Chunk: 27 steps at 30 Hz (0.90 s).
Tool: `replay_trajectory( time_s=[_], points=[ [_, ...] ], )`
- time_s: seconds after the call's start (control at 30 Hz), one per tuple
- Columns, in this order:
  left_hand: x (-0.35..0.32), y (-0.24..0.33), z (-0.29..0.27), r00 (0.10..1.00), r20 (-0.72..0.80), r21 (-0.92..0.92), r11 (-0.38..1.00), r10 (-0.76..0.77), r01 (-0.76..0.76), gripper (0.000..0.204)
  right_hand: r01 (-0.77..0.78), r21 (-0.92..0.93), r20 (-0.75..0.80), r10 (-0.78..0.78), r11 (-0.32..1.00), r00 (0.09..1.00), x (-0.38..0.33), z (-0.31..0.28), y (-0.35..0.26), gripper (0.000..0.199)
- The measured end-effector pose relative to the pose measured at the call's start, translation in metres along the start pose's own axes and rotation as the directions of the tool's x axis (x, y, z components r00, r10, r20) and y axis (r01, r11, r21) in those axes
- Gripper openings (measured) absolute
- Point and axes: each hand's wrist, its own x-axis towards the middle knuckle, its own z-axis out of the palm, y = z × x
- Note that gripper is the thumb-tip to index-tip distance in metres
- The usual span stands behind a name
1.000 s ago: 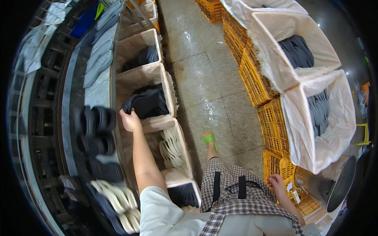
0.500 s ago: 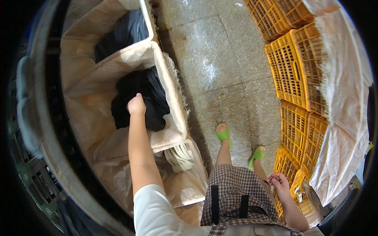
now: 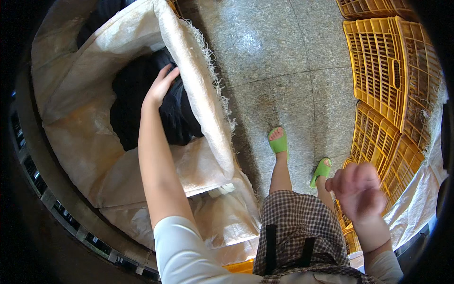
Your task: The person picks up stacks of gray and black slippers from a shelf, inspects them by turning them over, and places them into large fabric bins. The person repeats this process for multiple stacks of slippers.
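My left hand (image 3: 161, 87) reaches into a bin lined with pale woven sheeting (image 3: 175, 52). Its fingers are apart, over a heap of dark, folded-looking material (image 3: 142, 102) and close to the bin's right wall. Whether the fingertips touch that heap cannot be made out, and nothing shows in the hand. The heap looks black and soft, but its exact kind is unclear. My right hand (image 3: 360, 193) is raised in front of the yellow crates at the right, fingers bent and smeared by motion. I see no object in it.
Yellow plastic crates (image 3: 378, 61) are stacked along the right, partly under a pale sheet (image 3: 416, 208). Another lined compartment with pale strips (image 3: 221, 190) adjoins the bin on the near side. Dark material (image 3: 92, 26) lies in the far compartment. Tiled floor (image 3: 269, 94) runs between.
The view has shifted closer over the middle bin. My left hand has gone from closed to fingers apart, nearer the bin's right wall. My right hand has risen from beside the apron.
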Motion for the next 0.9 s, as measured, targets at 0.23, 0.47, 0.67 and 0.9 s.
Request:
replay_trajectory(
  time_s=[0.23,0.47,0.67,0.9],
  points=[
    [-0.082,-0.059,-0.012,0.998,-0.051,0.352,0.936,0.043,-0.022,0.082,-0.243,0.464,0.586,-0.089,0.852,0.806,0.047,0.072,-0.065,0.025],
    [-0.088,-0.062,0.024,0.864,-0.464,0.561,0.820,0.197,0.115,0.113,-0.232,0.470,0.574,-0.096,0.852,0.813,0.040,0.087,-0.060,0.026],
    [-0.088,-0.077,-0.004,0.963,-0.213,0.302,0.949,0.165,-0.096,0.104,-0.188,0.470,0.492,-0.080,0.863,0.867,0.030,0.086,-0.056,0.028],
    [-0.090,-0.081,-0.023,0.955,-0.293,0.329,0.943,0.050,0.052,0.074,-0.094,0.471,0.392,-0.113,0.877,0.913,0.004,0.072,-0.064,0.029]
  ],
)
